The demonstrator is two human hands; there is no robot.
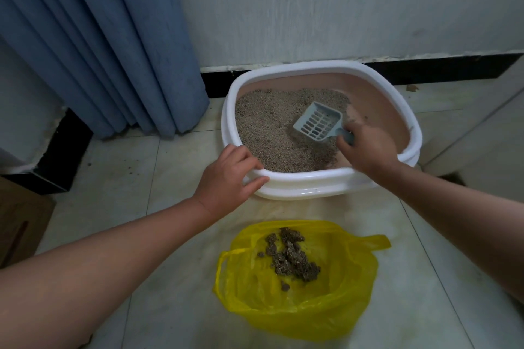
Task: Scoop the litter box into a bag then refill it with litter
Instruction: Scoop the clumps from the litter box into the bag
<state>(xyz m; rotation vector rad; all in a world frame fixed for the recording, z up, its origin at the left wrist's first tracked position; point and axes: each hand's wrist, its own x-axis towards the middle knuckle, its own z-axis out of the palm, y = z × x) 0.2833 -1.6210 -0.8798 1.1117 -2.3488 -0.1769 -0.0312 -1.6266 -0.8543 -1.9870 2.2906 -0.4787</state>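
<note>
Meanwhile, right hand (368, 150) fingers grasp the scoop (319, 122); left hand (226, 176) fingers grasp the litter box (312, 180) rim.

Looking forward and steeply down from a person's head, wide-angle, bowing straight lines toward the edges. Facing the far wall (340, 3), with the curtain (99, 37) at far left and the floor (141, 178) filling the lower part. Hovering close over the litter box (312, 183) at centre, framing the left hand (226, 176) gripping its rim and the right hand (368, 147) holding the scoop (317, 122); keeping the bag (283, 306) nearest, low in frame.
</note>
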